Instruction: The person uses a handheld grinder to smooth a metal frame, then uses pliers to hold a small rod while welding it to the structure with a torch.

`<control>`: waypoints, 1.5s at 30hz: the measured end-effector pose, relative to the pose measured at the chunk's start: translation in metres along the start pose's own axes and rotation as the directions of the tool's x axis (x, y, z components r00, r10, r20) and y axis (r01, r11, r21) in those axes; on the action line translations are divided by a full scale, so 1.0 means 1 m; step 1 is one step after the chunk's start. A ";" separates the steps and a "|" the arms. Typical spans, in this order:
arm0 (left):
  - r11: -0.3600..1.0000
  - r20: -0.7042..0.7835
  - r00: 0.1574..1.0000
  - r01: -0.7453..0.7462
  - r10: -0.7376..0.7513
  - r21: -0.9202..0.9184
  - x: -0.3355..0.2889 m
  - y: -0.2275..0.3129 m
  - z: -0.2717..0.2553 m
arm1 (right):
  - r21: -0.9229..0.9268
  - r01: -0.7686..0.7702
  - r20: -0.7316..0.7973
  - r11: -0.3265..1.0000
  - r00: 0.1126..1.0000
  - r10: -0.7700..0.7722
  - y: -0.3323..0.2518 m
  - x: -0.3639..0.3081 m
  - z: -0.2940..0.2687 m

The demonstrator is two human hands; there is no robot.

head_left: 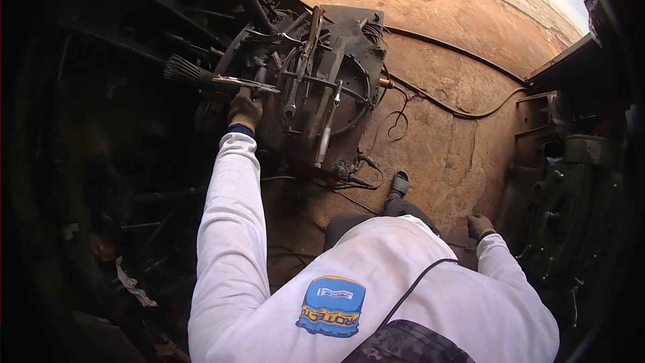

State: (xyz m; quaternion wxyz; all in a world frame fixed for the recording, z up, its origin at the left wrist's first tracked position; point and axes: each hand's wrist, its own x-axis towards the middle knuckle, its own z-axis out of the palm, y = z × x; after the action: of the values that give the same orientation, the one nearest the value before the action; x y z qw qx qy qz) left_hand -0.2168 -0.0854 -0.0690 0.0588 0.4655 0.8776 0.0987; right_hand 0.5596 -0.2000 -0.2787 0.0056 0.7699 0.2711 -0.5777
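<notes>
My left hand (246, 110), in a brownish work glove, reaches forward with its fingers curled at a silver tool (246, 83). That tool is thin and long, and beside it sticks out a dark ribbed or bristled end (185, 71); its exact kind is unclear. To the right of this hand a combination wrench (291, 97) and a long pliers-like tool (328, 124) lie on a dark metal stand (353, 20). Low at my right side, my gloved right hand (480, 226) has its fingers curled in. Whatever may be inside it is hidden.
Cables (463, 113) run over the brown concrete floor (443, 161) beyond the stand. A copper-tipped torch-like end (386, 83) points off its right edge. Dark machinery (581, 195) stands close on the right, and dark metal frames (154, 13) fill the left.
</notes>
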 end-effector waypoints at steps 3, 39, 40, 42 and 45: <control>0.989 -0.057 0.998 0.007 0.002 0.146 0.013 -0.018 0.024 | 0.055 -0.001 -0.027 0.998 1.000 0.002 -0.015 0.010 -0.021; 0.370 -0.112 0.364 0.786 -0.924 -0.495 -0.322 0.192 0.127 | -0.153 0.893 0.629 0.422 0.418 -0.656 -0.751 0.075 0.144; 0.362 -0.123 0.343 0.828 -0.931 -0.429 -0.334 0.213 0.149 | -0.059 0.941 0.632 0.333 0.294 -0.717 -0.773 0.044 0.167; 0.041 0.306 0.282 0.793 -0.909 -0.608 -0.386 0.232 0.179 | 0.089 0.935 0.723 0.344 0.177 -0.668 -0.791 -0.040 0.211; 0.237 0.384 0.586 0.718 -0.714 -0.655 -0.413 0.243 0.220 | 0.234 0.947 0.752 0.220 -0.033 -0.658 -0.820 -0.093 0.284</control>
State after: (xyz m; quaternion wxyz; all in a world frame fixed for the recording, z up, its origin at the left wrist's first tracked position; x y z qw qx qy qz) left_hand 0.2525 -0.2684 -0.2232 0.2877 -0.0575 0.8605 0.4164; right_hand -0.0567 0.3697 -0.0400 -0.0940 0.1232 0.7446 -0.6492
